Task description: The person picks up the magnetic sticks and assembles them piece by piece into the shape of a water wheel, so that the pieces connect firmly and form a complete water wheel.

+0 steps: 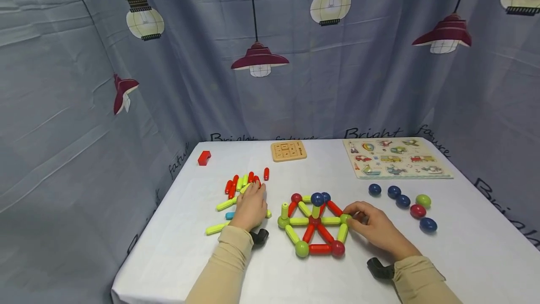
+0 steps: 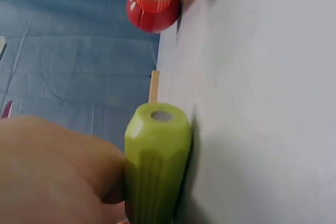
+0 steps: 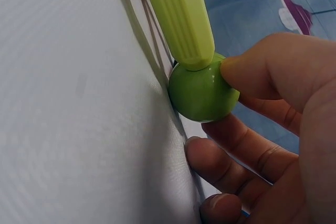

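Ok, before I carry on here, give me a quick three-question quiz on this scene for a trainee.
1. How many loose blue balls lie on the right side of the table?
2. True or false: the right hand is pinching a red ball.
3. Which hand is nearer the loose rods? A) right; B) left; C) both equally near.

Key:
1. Four.
2. False; it pinches a green ball.
3. B, the left hand.

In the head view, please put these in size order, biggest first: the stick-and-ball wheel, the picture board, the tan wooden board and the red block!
1. Stick-and-ball wheel and picture board: too alike to rank
2. Tan wooden board
3. Red block
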The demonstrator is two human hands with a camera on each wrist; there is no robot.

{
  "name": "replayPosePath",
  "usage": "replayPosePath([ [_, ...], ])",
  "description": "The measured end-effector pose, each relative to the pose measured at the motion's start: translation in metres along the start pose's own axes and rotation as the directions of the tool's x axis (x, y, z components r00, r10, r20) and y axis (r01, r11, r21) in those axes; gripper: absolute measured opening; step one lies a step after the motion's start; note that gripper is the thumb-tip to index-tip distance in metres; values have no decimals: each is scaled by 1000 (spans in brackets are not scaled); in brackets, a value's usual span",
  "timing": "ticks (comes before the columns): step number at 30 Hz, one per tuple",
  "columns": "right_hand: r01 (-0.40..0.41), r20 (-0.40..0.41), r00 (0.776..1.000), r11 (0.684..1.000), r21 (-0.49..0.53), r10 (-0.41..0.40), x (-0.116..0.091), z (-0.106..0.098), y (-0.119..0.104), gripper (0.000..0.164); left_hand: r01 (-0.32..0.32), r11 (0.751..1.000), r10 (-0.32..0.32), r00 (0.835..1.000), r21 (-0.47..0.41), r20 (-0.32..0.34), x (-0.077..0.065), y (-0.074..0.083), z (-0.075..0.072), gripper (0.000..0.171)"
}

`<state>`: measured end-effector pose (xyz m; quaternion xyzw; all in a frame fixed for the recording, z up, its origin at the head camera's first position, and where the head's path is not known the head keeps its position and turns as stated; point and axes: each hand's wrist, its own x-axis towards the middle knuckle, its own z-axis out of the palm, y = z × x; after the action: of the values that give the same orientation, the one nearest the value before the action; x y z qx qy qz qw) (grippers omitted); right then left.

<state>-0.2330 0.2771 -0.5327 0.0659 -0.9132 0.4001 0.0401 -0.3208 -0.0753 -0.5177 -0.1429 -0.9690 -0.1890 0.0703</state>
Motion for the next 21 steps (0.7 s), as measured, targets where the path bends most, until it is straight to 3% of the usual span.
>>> replayPosePath([
  [5,-9,-3,1000,1000,16,10,-1,-1,1,24,-40,999,40,999,1,-19,-2,0,-3,35],
  [11,-11,2,1000,1000,7,11,-1,2,1,24,-156,988,153,984,19,89,-10,-3,-9,25],
  [13,-7,-4,1000,1000,-1,7,-1,1,1,24,-193,981,189,978,37,86,-9,-4,-8,24],
  [15,2,-11,1000,1000,-4,-2,-1,0,1,24,-223,974,221,975,45,38,-6,-4,-7,21],
  [18,18,-12,1000,1000,-6,-18,0,-1,2,23,-240,970,236,968,-42,-82,-4,-1,-9,22],
  [19,22,-11,1000,1000,-5,-22,0,-1,3,23,-257,961,242,960,-100,-143,-4,1,-10,24],
  [21,27,-9,1000,1000,0,-27,1,-1,4,22,-342,915,282,921,-214,-269,-5,5,-13,29],
])
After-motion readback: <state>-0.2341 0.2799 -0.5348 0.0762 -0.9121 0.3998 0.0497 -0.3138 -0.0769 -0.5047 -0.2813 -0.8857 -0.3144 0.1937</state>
